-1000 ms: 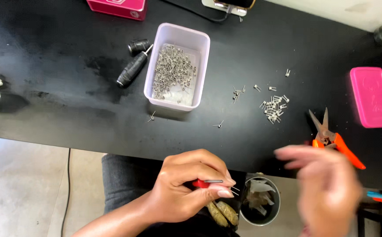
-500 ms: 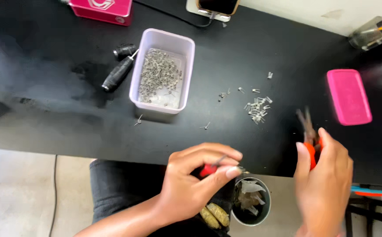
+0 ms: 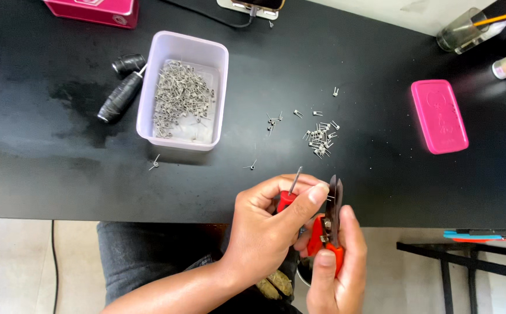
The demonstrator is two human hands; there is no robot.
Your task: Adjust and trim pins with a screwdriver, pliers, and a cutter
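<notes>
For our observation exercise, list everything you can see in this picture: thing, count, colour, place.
table: one, black, across the view
tub: one, lilac, left of centre, holding many small metal coils
loose coils: a small pile, silver, mid table
spools: two, black, left of tub
case: one, pink, right
box: one, pink, top left
cup: one, clear, top right
screwdriver: one, red handle, in left hand
cutters: one, orange handles, in right hand

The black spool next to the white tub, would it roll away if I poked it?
Probably, a little. The spool looks round and lies on its side on the smooth black table, so a sideways poke could set it rolling. It narrows toward one end, so it would likely curve, and the tub close beside it might stop it.
</notes>
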